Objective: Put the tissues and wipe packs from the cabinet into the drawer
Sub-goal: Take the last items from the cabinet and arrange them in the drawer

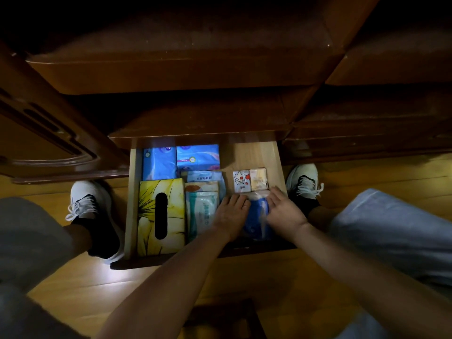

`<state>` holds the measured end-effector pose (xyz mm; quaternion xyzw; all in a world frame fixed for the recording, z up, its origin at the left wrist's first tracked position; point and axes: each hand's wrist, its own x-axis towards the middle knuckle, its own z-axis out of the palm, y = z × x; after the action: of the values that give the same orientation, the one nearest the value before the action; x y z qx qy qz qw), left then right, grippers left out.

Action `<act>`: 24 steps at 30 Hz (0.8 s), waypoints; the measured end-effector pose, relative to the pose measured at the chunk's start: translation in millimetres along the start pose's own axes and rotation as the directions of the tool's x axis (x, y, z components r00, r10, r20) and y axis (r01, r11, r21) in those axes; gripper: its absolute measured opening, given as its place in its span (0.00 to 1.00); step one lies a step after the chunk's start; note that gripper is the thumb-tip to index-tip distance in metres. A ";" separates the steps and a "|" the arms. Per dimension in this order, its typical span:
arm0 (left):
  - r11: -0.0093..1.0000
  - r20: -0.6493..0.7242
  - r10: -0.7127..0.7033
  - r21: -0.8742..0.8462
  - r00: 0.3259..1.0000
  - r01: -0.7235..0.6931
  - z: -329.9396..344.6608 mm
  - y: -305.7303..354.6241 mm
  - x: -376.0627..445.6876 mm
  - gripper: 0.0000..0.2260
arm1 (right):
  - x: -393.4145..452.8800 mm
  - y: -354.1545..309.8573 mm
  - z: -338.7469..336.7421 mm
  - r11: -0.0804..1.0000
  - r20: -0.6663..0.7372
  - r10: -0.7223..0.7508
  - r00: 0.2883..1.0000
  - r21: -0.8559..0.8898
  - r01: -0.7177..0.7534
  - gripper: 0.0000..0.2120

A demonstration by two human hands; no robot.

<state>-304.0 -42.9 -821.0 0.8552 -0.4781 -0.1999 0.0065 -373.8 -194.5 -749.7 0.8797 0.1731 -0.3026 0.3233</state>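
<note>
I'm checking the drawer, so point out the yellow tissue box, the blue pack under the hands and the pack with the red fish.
yellow tissue box (pixel 149 211), head view, top face
blue pack (pixel 256 216), head view, middle
red fish pack (pixel 241 181), head view, front

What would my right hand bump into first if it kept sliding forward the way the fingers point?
Most likely the orange mini tissue pack, which sits just ahead of the right hand fingertips. Whether they are already touching is unclear.

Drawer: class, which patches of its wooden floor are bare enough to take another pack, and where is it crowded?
Bare wood shows in the light wooden drawer at its far right, beyond the small white carp-print tissue pack and small beige tissue pack. The left half is crowded: yellow flower-print tissue box, blue packs behind. Left hand and right hand cover the blue plastic pack.
</note>
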 end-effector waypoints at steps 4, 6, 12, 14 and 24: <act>1.000 -0.002 -0.001 -0.004 1.000 0.001 -1.1 -1.9 -4.7 0.45 | -9.9 15.7 -12.7 0.999 0.059 -0.013 0.998 0.048 0.010 0.20; 1.000 0.000 -0.005 0.000 1.000 0.005 -2.9 -0.9 -5.9 0.44 | -16.2 18.2 -20.0 0.997 0.070 -0.066 0.995 0.035 0.064 0.14; 0.999 0.050 -0.020 -0.025 0.999 0.021 -9.2 0.4 -4.0 0.45 | -25.1 8.9 -8.7 0.995 0.168 -0.097 0.981 -0.015 0.101 0.19; 0.999 0.063 -0.024 -0.045 0.998 0.027 -9.5 -0.6 -7.3 0.44 | -18.3 8.2 -16.3 0.996 0.196 -0.078 0.977 0.049 0.069 0.20; 0.970 0.036 -0.006 -0.244 0.999 0.014 -43.6 -4.6 -48.3 0.32 | -33.4 10.6 -18.4 0.996 -0.068 -0.013 0.998 0.092 0.019 0.15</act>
<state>-307.5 -8.5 -765.6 0.8467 -0.4456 -0.2723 0.1020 -386.0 -193.5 -712.1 0.9020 0.1768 -0.2832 0.2737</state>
